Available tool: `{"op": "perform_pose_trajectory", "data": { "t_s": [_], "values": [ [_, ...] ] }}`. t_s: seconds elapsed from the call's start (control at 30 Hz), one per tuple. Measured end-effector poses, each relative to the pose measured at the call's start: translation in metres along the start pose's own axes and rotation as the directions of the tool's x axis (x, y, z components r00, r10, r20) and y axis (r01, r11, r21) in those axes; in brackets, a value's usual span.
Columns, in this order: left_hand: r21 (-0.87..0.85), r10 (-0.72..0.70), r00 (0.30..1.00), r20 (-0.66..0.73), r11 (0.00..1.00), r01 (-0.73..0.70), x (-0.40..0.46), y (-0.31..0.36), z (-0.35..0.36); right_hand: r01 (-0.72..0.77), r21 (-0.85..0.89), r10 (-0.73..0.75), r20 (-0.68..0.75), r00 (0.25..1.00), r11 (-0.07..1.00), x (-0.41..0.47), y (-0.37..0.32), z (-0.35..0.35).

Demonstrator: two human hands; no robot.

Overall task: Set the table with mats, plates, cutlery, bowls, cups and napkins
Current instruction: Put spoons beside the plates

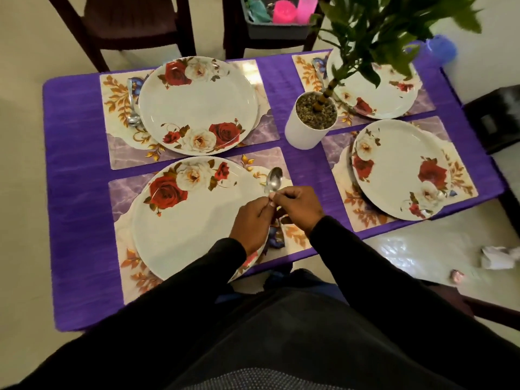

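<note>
Four mats cover most of the purple tablecloth, each bearing a floral plate, with bare cloth showing only as a wide strip along the left edge, a band down the middle and narrow lanes between mats. The white plant pot stands in that middle band, touching the far right mat's corner, its leaves spreading over the far right plate. The near left plate overhangs the table's near edge slightly; the near right plate sits close to the right edge. Both hands meet above the right side of the near left mat, just past the plate's rim. The left hand and right hand, fingers curled, pinch the handle of a spoon between fingertips, its bowl pointing away over the mat. A spoon lies left of the far left plate; another lies left of the far right plate
</note>
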State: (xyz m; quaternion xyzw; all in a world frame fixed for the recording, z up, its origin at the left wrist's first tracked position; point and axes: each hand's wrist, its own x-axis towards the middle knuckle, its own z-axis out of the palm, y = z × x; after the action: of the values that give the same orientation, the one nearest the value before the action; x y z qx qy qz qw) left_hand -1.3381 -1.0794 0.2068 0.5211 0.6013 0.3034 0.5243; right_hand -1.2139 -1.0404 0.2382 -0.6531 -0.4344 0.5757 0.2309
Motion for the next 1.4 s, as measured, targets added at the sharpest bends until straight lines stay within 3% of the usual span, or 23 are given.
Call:
{"op": "perform_pose_trajectory", "data": {
  "t_s": [0.17, 0.3, 0.5, 0.6, 0.73, 0.87, 1.03, 1.23, 1.4],
  "values": [
    [-0.023, -0.039, 0.997, 0.061, 0.999, 0.04, 0.017, 0.025, 0.034, -0.175, 0.305, 0.155, 0.091, 0.984, 0.936, 0.013, 0.015, -0.049],
    [0.049, -0.079, 0.995, 0.063, 0.996, 0.076, 0.036, 0.041, 0.087, -0.105, 0.304, 0.089, 0.067, 0.994, 0.947, 0.03, 0.037, -0.103],
    [0.108, -0.245, 0.968, 0.055, 0.965, 0.238, 0.058, 0.076, 0.188, -0.151, 0.43, 0.137, 0.062, 0.989, 0.89, 0.062, 0.06, -0.22],
    [0.041, -0.293, 0.956, 0.024, 0.956, 0.292, 0.079, 0.09, 0.213, -0.14, 0.461, 0.164, -0.013, 0.986, 0.876, 0.074, 0.06, -0.265],
    [-0.035, -0.336, 0.933, -0.132, 0.942, 0.334, 0.096, 0.097, 0.222, -0.124, 0.397, 0.177, -0.1, 0.979, 0.91, 0.09, 0.054, -0.31],
    [-0.039, -0.369, 0.907, -0.204, 0.929, 0.369, 0.11, 0.088, 0.224, -0.102, 0.331, 0.168, -0.177, 0.97, 0.938, 0.096, 0.053, -0.341],
    [-0.117, -0.433, 0.863, -0.258, 0.901, 0.417, 0.126, 0.077, 0.237, -0.079, 0.195, 0.114, -0.175, 0.978, 0.978, 0.092, 0.052, -0.375],
    [0.041, -0.46, 0.833, -0.308, 0.868, 0.495, 0.131, 0.082, 0.268, -0.074, 0.11, 0.098, -0.235, 0.967, 0.991, 0.112, 0.062, -0.416],
    [0.134, -0.477, 0.77, -0.425, 0.808, 0.574, 0.145, 0.084, 0.283, -0.131, 0.056, 0.138, -0.17, 0.976, 0.99, 0.142, 0.073, -0.446]
  ]
}}
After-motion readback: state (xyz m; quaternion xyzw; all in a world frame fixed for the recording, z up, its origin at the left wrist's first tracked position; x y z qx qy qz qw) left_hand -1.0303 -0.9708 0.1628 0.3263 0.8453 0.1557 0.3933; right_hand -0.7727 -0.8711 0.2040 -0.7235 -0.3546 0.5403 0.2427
